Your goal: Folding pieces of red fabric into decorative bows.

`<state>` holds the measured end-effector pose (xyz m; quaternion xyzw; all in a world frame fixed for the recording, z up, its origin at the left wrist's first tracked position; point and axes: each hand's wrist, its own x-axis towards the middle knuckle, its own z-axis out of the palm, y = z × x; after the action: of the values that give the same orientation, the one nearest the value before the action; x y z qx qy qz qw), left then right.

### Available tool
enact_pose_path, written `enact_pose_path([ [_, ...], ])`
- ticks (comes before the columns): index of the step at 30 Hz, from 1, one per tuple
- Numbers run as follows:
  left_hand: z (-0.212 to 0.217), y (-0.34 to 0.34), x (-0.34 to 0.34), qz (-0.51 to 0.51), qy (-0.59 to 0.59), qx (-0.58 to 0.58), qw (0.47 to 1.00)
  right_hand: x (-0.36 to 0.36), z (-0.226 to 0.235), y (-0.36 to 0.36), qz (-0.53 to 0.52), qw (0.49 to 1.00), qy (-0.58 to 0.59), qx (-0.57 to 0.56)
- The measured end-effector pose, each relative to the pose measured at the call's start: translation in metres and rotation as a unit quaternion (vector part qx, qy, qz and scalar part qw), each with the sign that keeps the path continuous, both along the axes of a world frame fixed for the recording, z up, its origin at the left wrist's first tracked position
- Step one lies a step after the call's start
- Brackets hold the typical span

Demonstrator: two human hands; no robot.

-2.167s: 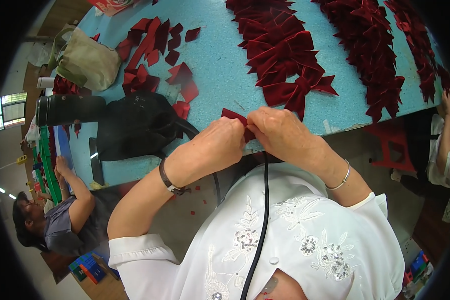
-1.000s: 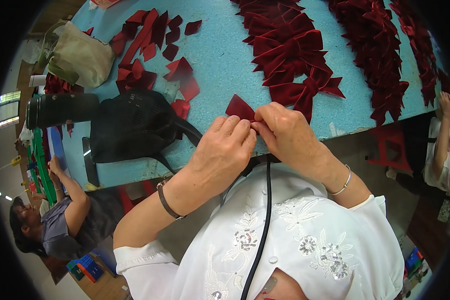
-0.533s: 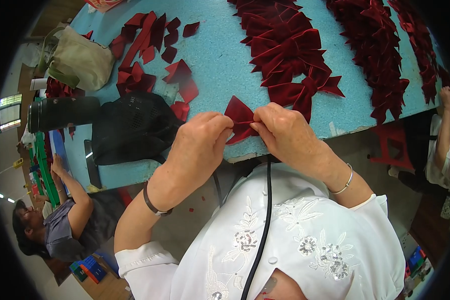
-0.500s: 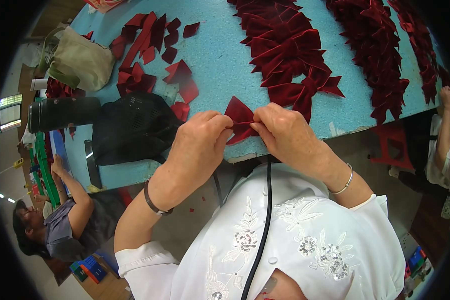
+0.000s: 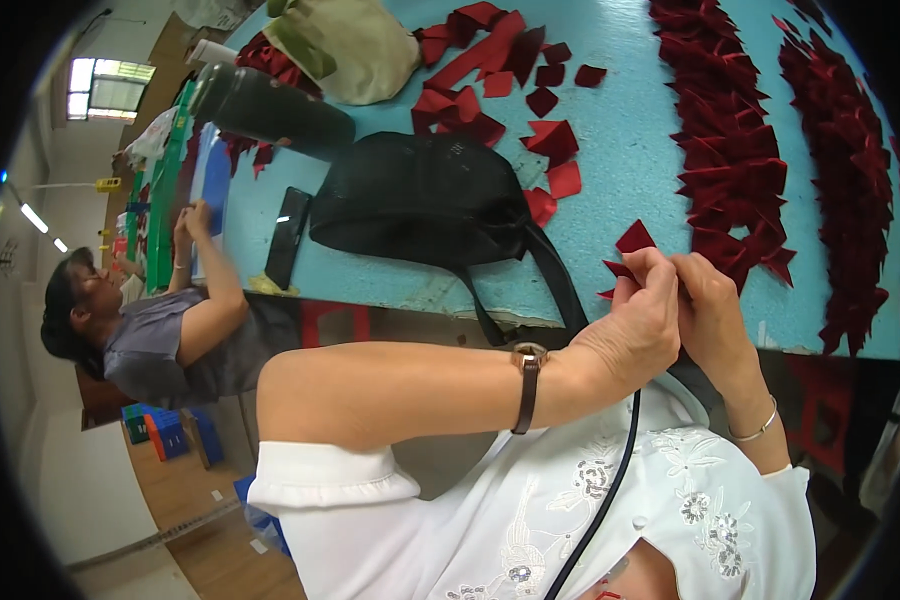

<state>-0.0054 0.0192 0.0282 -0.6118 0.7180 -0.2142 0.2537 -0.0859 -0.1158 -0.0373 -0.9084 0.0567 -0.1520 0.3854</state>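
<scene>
Both hands, left hand (image 5: pixel 638 318) and right hand (image 5: pixel 708 305), have fingers pinching a small dark red fabric piece (image 5: pixel 631 247) just above the blue table (image 5: pixel 620 170) edge. A loose pinch could probably let the fold spring open, or drop it off the edge.

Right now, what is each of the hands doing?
Left hand: closed, pinching the red fabric piece.
Right hand: closed on the same piece, fingertips hidden.

Bright, even light falls on the left hand (image 5: pixel 638 325) and right hand (image 5: pixel 712 312), which are sharp, while fisheye bending and black vignette grow far around them.
</scene>
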Motion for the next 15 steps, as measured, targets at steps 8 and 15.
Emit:
enact_pose_path([
  [8, 0.012, 0.004, -0.031, -0.105, 0.099, -0.031, 0.989, 0.01, 0.026, -0.023, 0.037, 0.97, 0.112, 0.214],
  [15, 0.012, -0.012, -0.043, -0.236, 0.212, 0.012, 0.948, 0.035, 0.081, 0.0, 0.385, 0.85, 0.08, 0.35],
])
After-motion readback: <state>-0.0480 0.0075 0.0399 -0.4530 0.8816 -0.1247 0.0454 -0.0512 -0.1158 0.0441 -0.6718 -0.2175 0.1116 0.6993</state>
